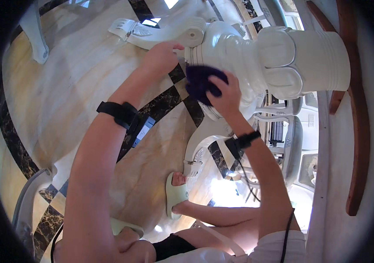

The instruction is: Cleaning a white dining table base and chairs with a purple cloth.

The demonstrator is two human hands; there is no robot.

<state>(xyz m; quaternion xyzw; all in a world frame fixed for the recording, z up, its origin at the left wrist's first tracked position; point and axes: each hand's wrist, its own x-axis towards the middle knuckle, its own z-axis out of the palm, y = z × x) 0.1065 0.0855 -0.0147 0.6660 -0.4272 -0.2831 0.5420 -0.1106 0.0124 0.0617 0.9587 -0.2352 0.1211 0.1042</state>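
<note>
My right hand [228, 97] holds a bunched dark purple cloth [203, 82] against the white carved table pedestal [226, 49], near its lower end. The cloth is slightly blurred. My left hand [162, 59] is beside the pedestal base, close to a scrolled foot [160, 33] with a leaf carving. One finger stretches towards the pedestal; the other fingers are mostly hidden, so I cannot tell whether they grip anything. A second curved foot [195, 144] extends below my right hand.
Brown wooden braces [357, 131] cross the table's underside at the right. Upholstered chairs [292, 144] stand beyond the pedestal, and a chair leg [36, 36] is at upper left. The marble floor [85, 65] has dark bands. My slippered foot [177, 194] is close to the curved foot.
</note>
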